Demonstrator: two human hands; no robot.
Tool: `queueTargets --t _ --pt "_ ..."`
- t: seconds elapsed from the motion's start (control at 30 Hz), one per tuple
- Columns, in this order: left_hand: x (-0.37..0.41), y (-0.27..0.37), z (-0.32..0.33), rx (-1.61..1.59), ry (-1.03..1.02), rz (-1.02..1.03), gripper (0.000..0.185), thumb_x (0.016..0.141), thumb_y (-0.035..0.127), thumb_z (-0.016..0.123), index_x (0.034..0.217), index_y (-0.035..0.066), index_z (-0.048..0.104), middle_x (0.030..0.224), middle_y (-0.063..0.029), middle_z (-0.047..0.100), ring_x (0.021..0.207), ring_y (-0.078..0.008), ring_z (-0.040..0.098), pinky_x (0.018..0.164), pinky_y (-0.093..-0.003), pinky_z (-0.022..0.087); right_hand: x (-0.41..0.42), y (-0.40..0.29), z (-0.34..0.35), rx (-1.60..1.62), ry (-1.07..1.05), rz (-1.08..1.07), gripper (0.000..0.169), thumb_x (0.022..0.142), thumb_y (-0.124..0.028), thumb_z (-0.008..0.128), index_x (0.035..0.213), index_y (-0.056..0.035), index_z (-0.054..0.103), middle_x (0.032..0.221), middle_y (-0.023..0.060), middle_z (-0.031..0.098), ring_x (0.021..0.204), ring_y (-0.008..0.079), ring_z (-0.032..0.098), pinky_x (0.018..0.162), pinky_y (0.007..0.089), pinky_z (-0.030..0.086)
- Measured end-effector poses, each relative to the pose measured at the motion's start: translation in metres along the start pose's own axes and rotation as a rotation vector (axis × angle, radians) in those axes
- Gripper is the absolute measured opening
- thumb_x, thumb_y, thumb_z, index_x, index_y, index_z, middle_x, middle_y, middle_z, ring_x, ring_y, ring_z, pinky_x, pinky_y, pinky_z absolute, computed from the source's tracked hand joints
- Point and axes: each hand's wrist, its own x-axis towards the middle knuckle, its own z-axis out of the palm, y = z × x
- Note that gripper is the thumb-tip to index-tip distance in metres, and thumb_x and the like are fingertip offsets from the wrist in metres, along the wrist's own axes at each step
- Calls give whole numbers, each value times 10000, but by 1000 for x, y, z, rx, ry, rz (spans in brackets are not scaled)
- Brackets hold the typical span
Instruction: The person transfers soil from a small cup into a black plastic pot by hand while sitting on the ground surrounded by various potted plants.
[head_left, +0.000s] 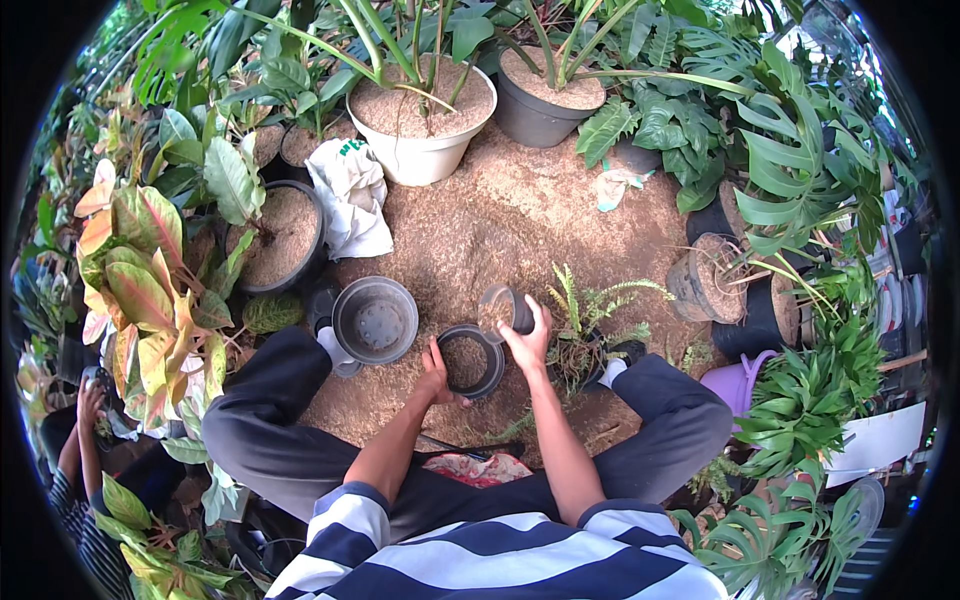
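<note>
My right hand (529, 337) grips a small dark pot (519, 309), tipped on its side with its mouth to the left. Brown, husk-like growing medium shows at that mouth. Just below and left of it stands a round black plastic pot (493, 379) with similar loose medium (465, 361) inside. Against this pot's left side my left hand (435, 379) is curved, fingers at the rim and thumb near its lower edge. To the left sits a wider black pot (375, 321) with drainage holes in its bare bottom. A potted fern (581, 349) is to the right of my right hand.
A white pot (427, 154) and a grey pot (544, 116) hold large plants at the back. A crumpled white sack (349, 199) lies at left. Potted plants (709, 281) and a purple bucket (731, 386) line the right. Another person's hand (91, 401) shows far left.
</note>
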Motion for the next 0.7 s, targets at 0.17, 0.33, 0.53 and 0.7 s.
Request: queueTargets --t 0.17,0.33,0.53,0.7 --pt "7 -2 4 -45 24 -31 1904 229 375 1036 1413 144 -437 1573 -270 -39 1476 -364 175 1237 -405 165 74 -24 7 -55 61 -193 885 627 -169 871 1415 -228 475 1514 217 245 1336 409 408 1075 532 445" --pt "-27 22 -17 103 54 83 1798 354 380 1023 1452 86 -370 1572 -322 2 1431 -451 299 1181 -436 337 118 -36 35 -371 2 -97 901 621 -113 881 1413 -271 481 1571 173 182 1368 398 358 1039 502 503" --pt "-26 23 -12 166 95 65 1811 334 368 1028 1458 99 -366 1573 -335 -35 1443 -464 265 1178 -447 337 82 -9 82 -504 -67 -8 935 564 -91 918 1372 -313 503 1557 185 185 1326 427 352 1007 467 503" --pt "-26 21 -16 111 85 93 1804 341 376 1026 1458 92 -363 1567 -336 -37 1443 -480 246 1180 -466 331 62 10 74 -407 -61 89 928 574 -112 926 1379 -304 505 1500 198 248 1324 428 335 1027 479 479"
